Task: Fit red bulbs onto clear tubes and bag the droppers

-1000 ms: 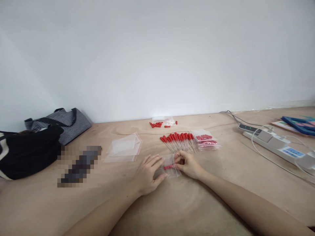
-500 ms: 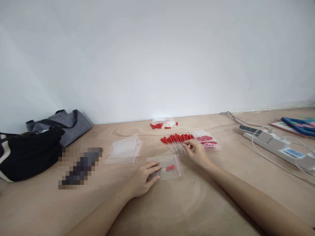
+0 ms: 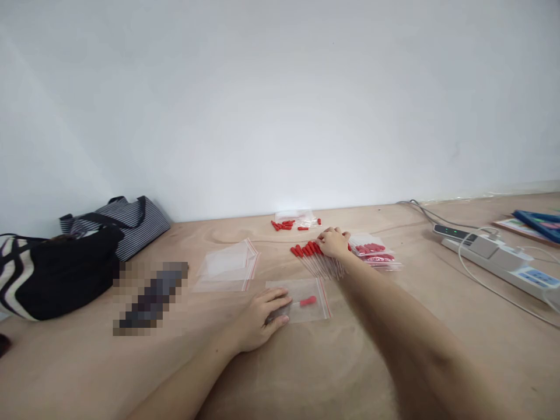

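My left hand [image 3: 265,315] lies flat, fingers spread, on a clear zip-lock bag [image 3: 301,318]. Inside that bag is a dropper with a red bulb [image 3: 308,301]; the hand covers part of its thin tube. Farther to the right, a row of droppers [image 3: 321,267] with red bulbs and clear tubes is fanned out on the table. My right hand [image 3: 333,242] is over the bulb ends, its fingers curled down around a dropper bulb; the fingertips are partly hidden. Just beyond it lie filled zip-lock bags [image 3: 374,258] of droppers.
Flat zip-lock bags [image 3: 225,267] lie to the left. Loose red bulbs [image 3: 282,225] rest near the wall beside a clear bag [image 3: 297,216]. A power strip [image 3: 494,262] with cables is at right, a blue case [image 3: 540,224] behind it. Black [image 3: 74,274] and striped [image 3: 144,224] bags stand left.
My right hand has moved from the tube ends up and away, onto the bulb ends of the droppers. My left hand stays on the bag. The view has shifted slightly.
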Motion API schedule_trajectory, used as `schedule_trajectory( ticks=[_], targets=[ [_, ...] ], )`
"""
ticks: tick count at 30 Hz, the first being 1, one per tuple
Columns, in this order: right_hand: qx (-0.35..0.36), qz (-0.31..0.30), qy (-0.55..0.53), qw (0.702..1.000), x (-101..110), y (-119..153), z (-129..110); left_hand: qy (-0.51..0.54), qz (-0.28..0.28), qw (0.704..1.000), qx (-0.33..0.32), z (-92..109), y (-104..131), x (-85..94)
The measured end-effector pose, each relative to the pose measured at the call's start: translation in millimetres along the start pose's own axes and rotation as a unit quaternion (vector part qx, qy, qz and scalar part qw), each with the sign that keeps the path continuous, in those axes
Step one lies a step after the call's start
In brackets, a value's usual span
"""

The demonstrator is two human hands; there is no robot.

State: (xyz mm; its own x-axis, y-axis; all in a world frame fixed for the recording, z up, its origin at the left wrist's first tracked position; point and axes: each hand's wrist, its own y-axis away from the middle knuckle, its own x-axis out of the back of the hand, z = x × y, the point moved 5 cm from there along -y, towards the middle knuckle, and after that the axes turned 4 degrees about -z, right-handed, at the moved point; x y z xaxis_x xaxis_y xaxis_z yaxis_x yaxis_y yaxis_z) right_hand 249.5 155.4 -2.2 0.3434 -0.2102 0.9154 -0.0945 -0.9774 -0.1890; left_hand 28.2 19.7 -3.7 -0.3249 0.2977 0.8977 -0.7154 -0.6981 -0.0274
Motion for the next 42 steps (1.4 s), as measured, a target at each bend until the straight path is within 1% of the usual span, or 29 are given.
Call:
schedule_trajectory(
  ticks=[3,6,10,11,13,14,15,17,19,21,27,30,33,35,39,42],
  targets=[
    [-0.018,0.016,-0.043,0.999,8,0,1,0.002,-0.002,1.0,-0.001,0,0,0.1],
    [-0.018,0.028,-0.105,0.994,25,5,7,0.005,0.001,1.0,0.0,0,0,1.0],
    [0.006,0.039,-0.199,0.979,49,28,25,0.005,0.004,1.0,0.001,0,1,1.1],
    [0.01,0.052,-0.239,0.97,53,37,30,0.004,0.003,1.0,0.002,0,1,0.7],
    [0.017,0.1,-0.39,0.915,57,57,40,0.005,0.001,1.0,0.003,-2,1,-0.4],
    [0.015,0.111,-0.446,0.888,55,68,43,0.006,0.0,1.0,0.003,-2,2,-0.9],
    [0.011,0.11,-0.485,0.867,51,77,45,0.009,-0.001,1.0,0.003,-3,2,-1.3],
    [-0.009,0.087,-0.529,0.844,39,93,46,0.012,-0.004,1.0,0.006,-4,2,-1.9],
    [-0.033,0.07,-0.55,0.831,28,104,46,0.009,-0.008,1.0,0.01,-4,3,-2.0],
    [-0.052,0.068,-0.565,0.82,20,110,47,0.001,-0.012,1.0,0.012,-4,2,-1.7],
    [-0.078,0.081,-0.603,0.79,8,110,52,-0.013,-0.012,1.0,0.015,-1,0,-0.2],
    [-0.09,0.053,-0.626,0.773,1,112,48,-0.007,-0.007,1.0,0.021,0,1,1.0],
    [-0.09,0.009,-0.654,0.751,-4,117,35,0.003,-0.002,1.0,0.03,1,2,2.1],
    [-0.073,-0.02,-0.652,0.754,-6,122,24,0.009,0.0,1.0,0.03,2,2,2.5],
    [-0.041,-0.082,-0.596,0.798,-11,127,5,0.014,0.011,1.0,0.02,3,2,3.3],
    [-0.026,-0.139,-0.56,0.816,-20,126,-5,0.013,0.01,1.0,0.017,4,1,3.7]
  ],
)
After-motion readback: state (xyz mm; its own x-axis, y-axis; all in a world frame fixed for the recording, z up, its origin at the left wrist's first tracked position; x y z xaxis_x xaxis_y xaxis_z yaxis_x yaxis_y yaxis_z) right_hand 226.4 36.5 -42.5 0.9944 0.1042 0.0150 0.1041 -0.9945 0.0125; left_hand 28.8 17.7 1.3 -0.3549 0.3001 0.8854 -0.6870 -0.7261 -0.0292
